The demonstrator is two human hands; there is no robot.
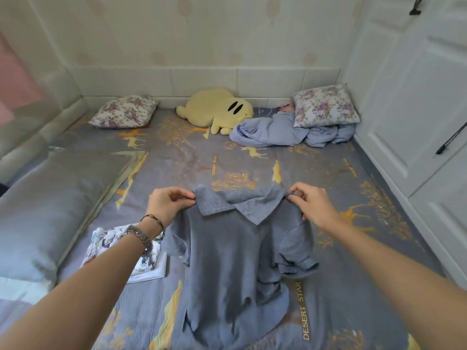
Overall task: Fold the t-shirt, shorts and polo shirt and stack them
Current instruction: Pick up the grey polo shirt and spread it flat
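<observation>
Landmark = polo shirt (227, 248), grey-blue knit, lying front-up mid-bed w/ collar at its far end. Lower hem ran toward the frame bottom, partly bunched; hard to say if its very edge was cut off. Its right sleeve was crumpled into folds, shape unclear; left sleeve partly hidden behind the left wrist.

Left hand (168, 202) pinched the collar's left corner betw thumb & fingertips, fingers curled. Right hand (309, 203) pinched the shoulder/collar edge on the right side, fingers curled over fabric; its thumb tip mostly hidden. Both forearms ran out of frame at the bottom corners. Bracelets (141, 236) on the left wrist.

Left of the polo, just beside it: folded stack (151, 263), a printed cartoon-pattern piece on top of a white piece, partly covered by the left forearm. Couldn't tell which was the tee vs shorts.

Bedsheet (252, 160) was grey w/ gold deer/tree print & "DESERT STAR" text, quilted look near the bottom. Open sheet beyond the collar and to the polo's right up to the bed edge. Further left of the polo: smooth grey folded duvet (50, 198), cut off by the frame edge.

Far beyond the polo, by the padded wall: yellow plush toy (217, 109), two floral pillows (123, 111) (326, 106), rumpled blue blanket (278, 132). White cabinet doors (417, 97) right of the polo, blurred at the edge.
</observation>
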